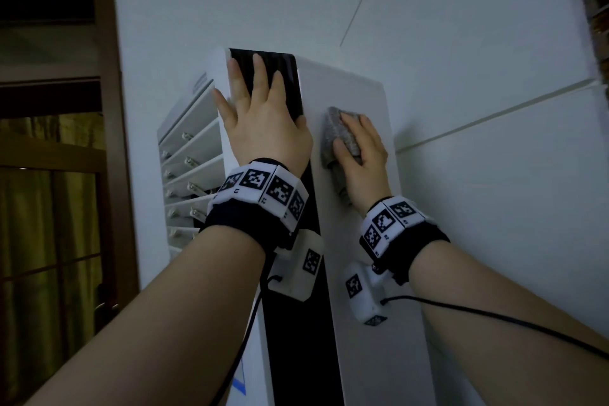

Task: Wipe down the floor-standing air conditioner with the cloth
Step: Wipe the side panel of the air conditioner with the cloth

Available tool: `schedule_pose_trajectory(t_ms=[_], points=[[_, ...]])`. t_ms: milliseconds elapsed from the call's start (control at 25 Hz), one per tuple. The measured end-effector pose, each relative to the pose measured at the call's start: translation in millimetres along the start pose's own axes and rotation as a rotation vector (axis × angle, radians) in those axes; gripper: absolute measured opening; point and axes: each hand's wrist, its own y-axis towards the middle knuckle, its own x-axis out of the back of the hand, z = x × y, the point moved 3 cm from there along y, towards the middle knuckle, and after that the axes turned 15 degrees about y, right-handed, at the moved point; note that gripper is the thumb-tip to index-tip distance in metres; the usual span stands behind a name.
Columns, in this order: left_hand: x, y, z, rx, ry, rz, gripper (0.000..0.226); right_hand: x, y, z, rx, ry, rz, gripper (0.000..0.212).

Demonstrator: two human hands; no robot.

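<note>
On my feed, the tall white air conditioner (392,369) stands against a pale wall (461,43). The left hand (263,122) lies flat near its top, fingers straight and spread across the black strip (296,323), holding nothing. The right hand (364,161) curls its fingers round a grey cloth (336,130), pressing it to the white side panel (349,92) just beside the strip; cloth hangs below the palm

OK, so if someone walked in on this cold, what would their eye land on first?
Two hands on the tall white air conditioner at centre: the left hand lies flat on its black front strip, and the right hand holds a grey cloth against the white panel beside it. Both wrists wear bands of black-and-white marker squares, lower in the frame.
</note>
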Motion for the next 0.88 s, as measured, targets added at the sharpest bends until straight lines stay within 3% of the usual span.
schedule_pose_trajectory(t_ms=[200,400,560,760,880], points=[[0.1,-3.9,8.0,-0.016,-0.075,-0.022,0.061,3.3,2.9,2.6,-0.066,-0.015,-0.095,0.043],[-1.7,-8.5,13.6,-0.004,-0.137,-0.047,0.061,-6.3,-10.2,7.5,0.051,-0.024,0.061,0.043],[-2.3,-11.4,17.6,0.000,-0.171,-0.045,0.061,-7.1,-4.9,12.0,-0.036,0.027,-0.082,0.041],[-3.8,-16.4,20.1,-0.008,-0.231,-0.051,0.060,-16.7,-17.4,15.6,0.070,-0.012,0.040,0.042],[-6.2,-20.9,23.5,-0.009,-0.267,-0.043,0.060,-13.5,-14.8,17.0,0.036,-0.002,-0.035,0.041]])
